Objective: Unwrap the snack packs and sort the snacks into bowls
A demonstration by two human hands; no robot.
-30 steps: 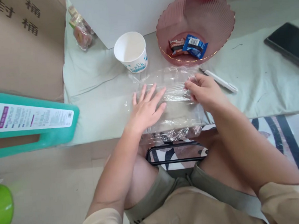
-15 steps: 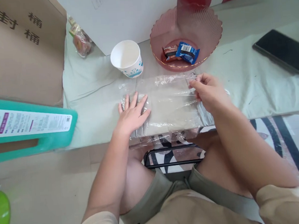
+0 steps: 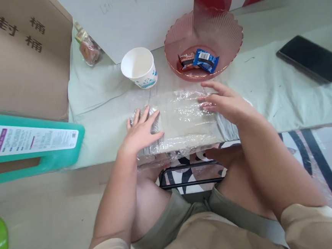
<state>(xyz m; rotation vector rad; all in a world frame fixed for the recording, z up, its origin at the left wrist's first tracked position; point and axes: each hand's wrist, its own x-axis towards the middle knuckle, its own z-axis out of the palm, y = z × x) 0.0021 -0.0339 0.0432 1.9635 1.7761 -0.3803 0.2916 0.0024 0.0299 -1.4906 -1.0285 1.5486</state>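
Observation:
A clear plastic bag point(image 3: 182, 117) lies spread on the cloth-covered table, its near end hanging over the front edge. My left hand point(image 3: 140, 132) rests on the bag's left part with fingers spread. On the right, my right hand point(image 3: 224, 100) has its fingers stretched apart, the fingertips at the bag's right side. Neither hand grips anything. Behind the bag stands a white paper cup point(image 3: 146, 74) with blue print. Close to my right fingers is a pink ribbed glass bowl point(image 3: 219, 32) holding a blue wrapped snack point(image 3: 206, 61) and a red-brown wrapped snack point(image 3: 186, 60).
A black phone point(image 3: 312, 58) lies at the right. White boxes point(image 3: 146, 18) with red shapes stand at the back. To the left are a cardboard box point(image 3: 24, 74), a green jug point(image 3: 76, 152) with a white label, and a small wrapped item point(image 3: 89, 52).
My right hand has let go of the bag's far right corner and opened its fingers over the right side. My left hand stays on the bag.

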